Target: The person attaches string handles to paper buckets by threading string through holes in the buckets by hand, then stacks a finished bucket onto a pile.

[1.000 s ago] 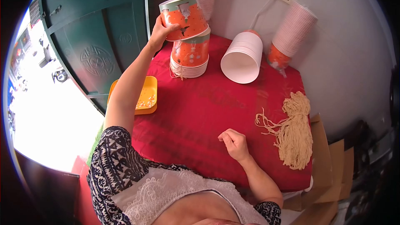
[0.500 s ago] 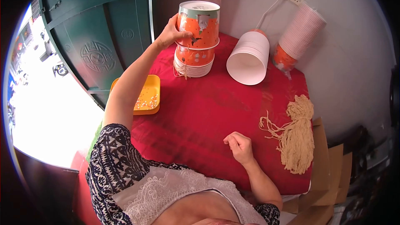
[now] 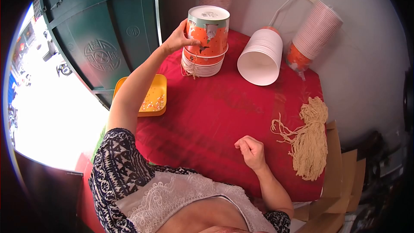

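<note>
My left hand (image 3: pixel 180 39) grips an orange and green paper bucket (image 3: pixel 214 35) by its side, thumb across the front. The bucket is upside down, fitted over a stack of similar inverted buckets (image 3: pixel 206 70) whose white rims show at the bottom. Thin beige strings (image 3: pixel 189 68) hang down the stack's left side. Low over the red cloth, my right hand (image 3: pixel 252 151) is closed with its fingers curled in; whether anything is inside is hidden. To its right lies a bundle of beige string (image 3: pixel 311 140).
A yellow tray (image 3: pixel 161 99) with small white and orange bits sits at the left, partly behind my forearm. Nested white buckets (image 3: pixel 260 60) lie on their side at the back. Bucket stacks (image 3: pixel 317 32) lean on the wall. Cardboard (image 3: pixel 334 164) stands at the right edge.
My left hand has pushed the top bucket down further over the stack, so less of the bucket beneath shows. My right hand stays closed in nearly the same place. The view shifts slightly.
</note>
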Available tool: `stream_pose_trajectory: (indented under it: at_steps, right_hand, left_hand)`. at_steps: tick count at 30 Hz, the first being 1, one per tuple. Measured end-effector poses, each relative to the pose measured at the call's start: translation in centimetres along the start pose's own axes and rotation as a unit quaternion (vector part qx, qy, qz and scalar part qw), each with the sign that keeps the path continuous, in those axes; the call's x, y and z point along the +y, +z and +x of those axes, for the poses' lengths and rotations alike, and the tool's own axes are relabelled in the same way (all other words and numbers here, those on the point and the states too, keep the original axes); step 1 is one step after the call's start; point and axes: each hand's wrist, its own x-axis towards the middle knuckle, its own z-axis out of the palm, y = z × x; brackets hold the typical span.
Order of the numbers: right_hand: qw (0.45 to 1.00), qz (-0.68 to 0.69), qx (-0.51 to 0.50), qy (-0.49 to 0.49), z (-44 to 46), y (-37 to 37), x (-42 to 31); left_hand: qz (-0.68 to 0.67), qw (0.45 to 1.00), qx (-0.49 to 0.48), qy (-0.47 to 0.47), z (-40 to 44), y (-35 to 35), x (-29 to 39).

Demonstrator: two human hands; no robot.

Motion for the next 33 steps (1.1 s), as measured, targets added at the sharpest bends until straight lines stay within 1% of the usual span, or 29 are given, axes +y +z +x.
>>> stream_pose_trajectory:
  at_steps: [3, 9, 12, 14, 18, 24, 33]
  right_hand:
    - [1.0, -0.005, -0.002, 0.001, 0.0, 0.0, 0.0]
    - [1.0, -0.016, -0.002, 0.003, 0.0, -0.1, 0.2]
    - [1.0, -0.018, -0.004, 0.005, 0.1, -0.1, 0.2]
    - [1.0, -0.008, 0.006, -0.01, 0.1, 0.0, 0.3]
    - [0.999, -0.001, 0.014, -0.029, 0.1, 0.1, 0.6]
    - [1.0, 0.006, 0.007, -0.018, 0.0, 0.0, 0.7]
    - [1.0, 0.006, 0.005, -0.019, 0.1, -0.1, 0.4]
  left_hand:
    - [-0.012, 1.0, -0.022, 0.0, 0.1, -0.2, 0.2]
    - [0.023, 0.999, -0.046, -0.018, 0.5, -1.2, -0.5]
    - [0.039, 0.998, -0.042, -0.019, 0.6, -1.4, -1.2]
    - [0.053, 0.998, -0.042, -0.017, 0.6, -1.5, -1.8]
    - [0.065, 0.997, -0.037, -0.018, 0.1, -1.1, -0.7]
    - [0.083, 0.995, -0.037, -0.032, -0.2, -0.8, -0.8]
    - [0.1, 0.994, -0.031, -0.026, -0.2, -0.8, -1.6]
